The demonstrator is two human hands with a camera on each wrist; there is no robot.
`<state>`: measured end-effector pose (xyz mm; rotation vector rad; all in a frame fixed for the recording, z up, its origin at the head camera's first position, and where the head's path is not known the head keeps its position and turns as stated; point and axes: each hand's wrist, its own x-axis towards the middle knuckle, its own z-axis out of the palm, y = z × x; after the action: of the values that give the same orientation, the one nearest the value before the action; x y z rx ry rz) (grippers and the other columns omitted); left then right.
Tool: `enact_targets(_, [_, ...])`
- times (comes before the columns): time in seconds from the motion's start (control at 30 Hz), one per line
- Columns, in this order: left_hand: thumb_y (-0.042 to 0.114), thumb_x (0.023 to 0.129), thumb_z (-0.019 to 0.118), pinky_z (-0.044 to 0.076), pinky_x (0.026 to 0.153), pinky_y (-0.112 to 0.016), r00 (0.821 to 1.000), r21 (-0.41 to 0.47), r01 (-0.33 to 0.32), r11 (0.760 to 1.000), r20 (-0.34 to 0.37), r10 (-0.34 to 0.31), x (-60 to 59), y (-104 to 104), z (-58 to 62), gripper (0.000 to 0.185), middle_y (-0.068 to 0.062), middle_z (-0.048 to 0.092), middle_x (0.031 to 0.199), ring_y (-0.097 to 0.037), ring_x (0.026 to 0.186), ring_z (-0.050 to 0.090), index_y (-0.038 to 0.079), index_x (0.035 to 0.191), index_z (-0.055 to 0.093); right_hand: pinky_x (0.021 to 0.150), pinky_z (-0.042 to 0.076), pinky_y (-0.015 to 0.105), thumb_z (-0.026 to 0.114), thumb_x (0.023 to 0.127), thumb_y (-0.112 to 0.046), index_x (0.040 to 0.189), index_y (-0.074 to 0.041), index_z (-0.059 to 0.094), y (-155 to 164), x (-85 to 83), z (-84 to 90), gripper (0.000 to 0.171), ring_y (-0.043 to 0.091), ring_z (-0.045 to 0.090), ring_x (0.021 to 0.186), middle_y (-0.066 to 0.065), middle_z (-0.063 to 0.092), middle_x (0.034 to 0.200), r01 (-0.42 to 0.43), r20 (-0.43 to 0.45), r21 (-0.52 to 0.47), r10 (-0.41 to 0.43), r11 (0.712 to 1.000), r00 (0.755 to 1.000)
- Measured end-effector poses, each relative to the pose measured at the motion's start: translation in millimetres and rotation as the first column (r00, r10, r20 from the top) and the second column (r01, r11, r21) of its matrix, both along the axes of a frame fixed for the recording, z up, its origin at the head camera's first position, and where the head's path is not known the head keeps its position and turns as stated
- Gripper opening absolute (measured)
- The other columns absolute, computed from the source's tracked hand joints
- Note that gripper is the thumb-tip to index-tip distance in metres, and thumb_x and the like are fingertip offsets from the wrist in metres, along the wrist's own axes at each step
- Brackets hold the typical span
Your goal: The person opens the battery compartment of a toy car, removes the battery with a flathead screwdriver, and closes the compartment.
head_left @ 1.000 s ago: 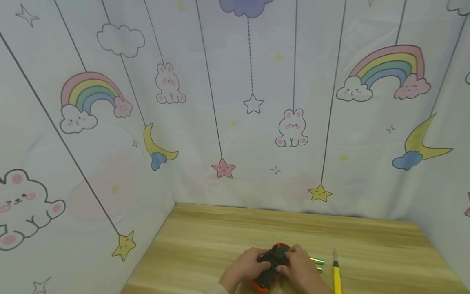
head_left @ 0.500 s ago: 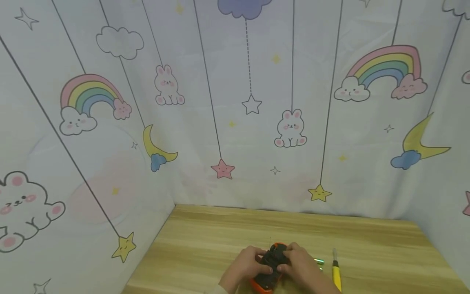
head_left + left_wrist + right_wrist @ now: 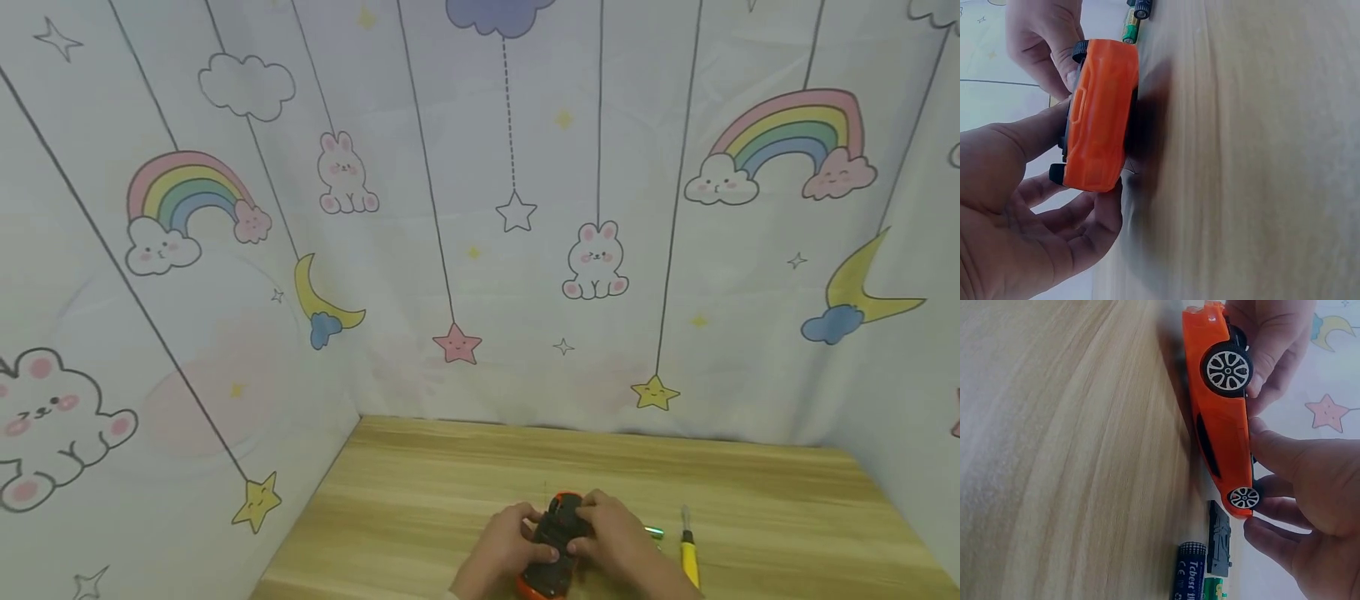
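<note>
An orange toy car [image 3: 553, 533] is held upside down low over the table, its black underside facing up. My left hand [image 3: 506, 546] grips its left side, thumb on the underside and fingers around the edge in the left wrist view. From the other side, my right hand [image 3: 618, 542] holds the car near its far end, thumb on the underside and fingertips at the wheel end. The right wrist view shows the car's spoked wheels [image 3: 1228, 370] along its side. Part of the underside is hidden beneath the fingers.
Right of the hands lies a yellow-handled screwdriver [image 3: 689, 562]. Next to the car on the wooden table [image 3: 420, 467] are a dark blue battery [image 3: 1190, 575], a green one [image 3: 1213, 589] and a small black plastic cover [image 3: 1218, 540]. A printed curtain [image 3: 510, 392] stands behind.
The car has turned slightly and both hands have shifted a little with it. My right hand now hides more of the batteries. The grip stays the same.
</note>
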<state>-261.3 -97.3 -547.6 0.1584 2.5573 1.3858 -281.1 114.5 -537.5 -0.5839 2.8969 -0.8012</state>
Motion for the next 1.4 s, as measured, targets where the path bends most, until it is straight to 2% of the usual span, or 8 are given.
enact_targets(0.13, [0.016,0.081,0.087,0.059,0.073,-0.046,1.0,0.055,-0.001,0.998,0.017,0.0,3.1,0,-2.3,0.042,-0.005,0.068,0.091,-0.021,0.08,0.066,0.007,0.114,0.064,0.096,0.053,0.058,0.089,0.078,-0.027,0.116,0.001,0.074,1,-2.1,-0.2,0.05,0.033,0.065,0.11,0.009,0.066,0.118,-0.006,0.007,-0.017,0.006,1.0,1.0])
enact_targets(0.27, [0.017,0.081,0.087,0.06,0.073,-0.045,1.0,0.055,-0.011,0.998,0.018,0.01,4.1,0,-4.3,0.042,-0.006,0.068,0.09,-0.022,0.081,0.067,0.007,0.114,0.063,0.096,0.053,0.057,0.09,0.076,-0.026,0.114,-0.003,0.075,1,-3.0,-0.4,0.047,0.032,0.066,0.109,0.007,0.068,0.116,-0.009,0.004,-0.031,0.01,0.999,1.0])
enact_targets(0.5, [0.015,0.081,0.086,0.061,0.069,-0.043,0.999,0.079,-0.025,0.997,0.023,0.024,8.1,1,-3.5,0.042,-0.008,0.07,0.09,-0.022,0.08,0.069,0.007,0.114,0.061,0.093,0.055,0.057,0.087,0.079,-0.028,0.111,-0.008,0.075,6,0.9,2.3,0.039,0.031,0.068,0.108,0.005,0.071,0.115,-0.044,-0.058,-0.094,0.039,0.995,0.998])
enact_targets(0.67, [0.011,0.08,0.086,0.062,0.066,-0.042,0.999,0.094,-0.042,0.995,0.024,0.04,11.4,3,-2.6,0.043,-0.009,0.069,0.089,-0.022,0.078,0.069,0.006,0.113,0.06,0.094,0.054,0.057,0.083,0.085,-0.03,0.111,-0.015,0.075,15,-2.5,4.7,0.031,0.031,0.067,0.112,0.002,0.072,0.116,0.026,-0.016,-0.164,-0.028,0.986,0.999])
enact_targets(0.87, [0.011,0.079,0.087,0.061,0.065,-0.043,0.998,0.097,-0.061,0.993,0.011,0.06,13.3,3,-4.3,0.042,-0.008,0.069,0.088,-0.023,0.078,0.069,0.006,0.111,0.06,0.097,0.053,0.058,0.081,0.087,-0.028,0.119,-0.014,0.073,25,-10.7,6.7,0.035,0.034,0.065,0.118,0.005,0.07,0.125,0.103,-0.015,-0.103,-0.105,0.989,0.994])
enact_targets(1.13, [0.012,0.079,0.087,0.061,0.067,-0.041,0.997,0.089,-0.079,0.993,0.011,0.079,13.5,6,-5.1,0.044,-0.007,0.071,0.089,-0.021,0.077,0.07,0.008,0.113,0.059,0.1,0.051,0.058,0.086,0.081,-0.028,0.118,-0.012,0.072,32,-23.1,-1.7,0.043,0.036,0.063,0.12,0.008,0.068,0.126,0.08,-0.035,-0.032,-0.081,0.996,0.996])
enact_targets(1.4, [0.008,0.079,0.087,0.062,0.063,-0.039,0.997,0.142,-0.079,0.987,0.018,0.077,14.9,6,-5.5,0.043,-0.008,0.073,0.087,-0.021,0.075,0.071,0.006,0.112,0.059,0.099,0.052,0.054,0.087,0.081,-0.024,0.115,-0.01,0.072,30,-32.2,-7.6,0.04,0.029,0.065,0.11,0.006,0.068,0.114,0.06,-0.003,0.033,-0.06,0.998,0.998])
